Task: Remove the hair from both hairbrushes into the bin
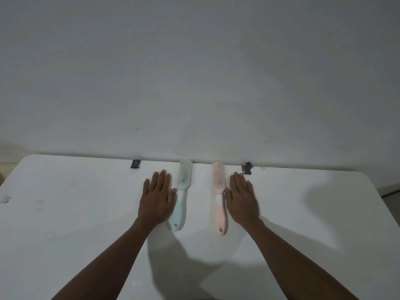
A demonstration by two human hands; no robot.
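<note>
Now flat hands flank brushes nr wall.

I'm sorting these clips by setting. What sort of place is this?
Probably a plain indoor room: a white table pushed against a bare white wall, with only two hairbrushes on it.

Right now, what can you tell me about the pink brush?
The pink hairbrush looks like pale plastic. It lies flat on the white table, bristle head toward the wall, handle toward the person, with a hole at the handle's end. A white patch wraps its neck. Hair seems tangled in the bristles. The right hand rests flat beside it, thumb about touching.
</note>
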